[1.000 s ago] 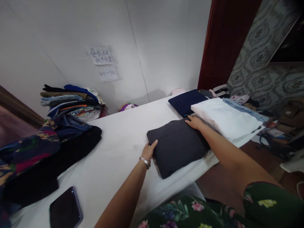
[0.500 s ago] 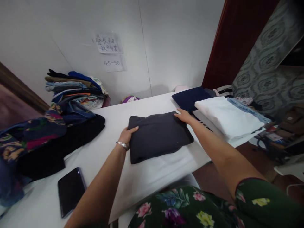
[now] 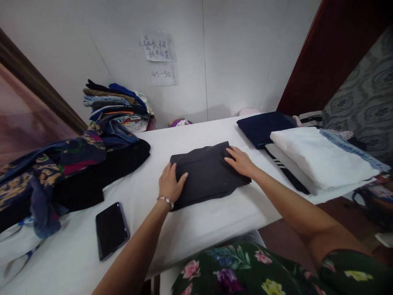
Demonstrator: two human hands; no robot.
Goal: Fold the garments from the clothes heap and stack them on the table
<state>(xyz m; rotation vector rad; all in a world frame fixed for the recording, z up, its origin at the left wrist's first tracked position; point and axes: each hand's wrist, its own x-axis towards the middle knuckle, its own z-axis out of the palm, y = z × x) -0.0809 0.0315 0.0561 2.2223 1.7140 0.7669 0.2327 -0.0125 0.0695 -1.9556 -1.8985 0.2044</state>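
A folded dark grey garment (image 3: 208, 172) lies flat on the white-covered table (image 3: 196, 229) in front of me. My left hand (image 3: 172, 182), with a silver bracelet at the wrist, rests on its left edge, fingers apart. On the right part of the cloth lies my right hand (image 3: 241, 161), its fingers spread over the top. Neither hand grips the fabric. The garment's underside is hidden.
A black phone (image 3: 112, 230) lies at the left front. Behind it are a black garment (image 3: 123, 172), patterned clothes (image 3: 73, 157) and a folded stack (image 3: 116, 106). At the right sit a navy garment (image 3: 265, 127) and a white folded pile (image 3: 322, 157). Paper notes (image 3: 159, 49) hang on the wall.
Both hands have gone from holding the grey garment's sides to lying spread on top of it. The garment now lies flatter on the table. The view has turned left.
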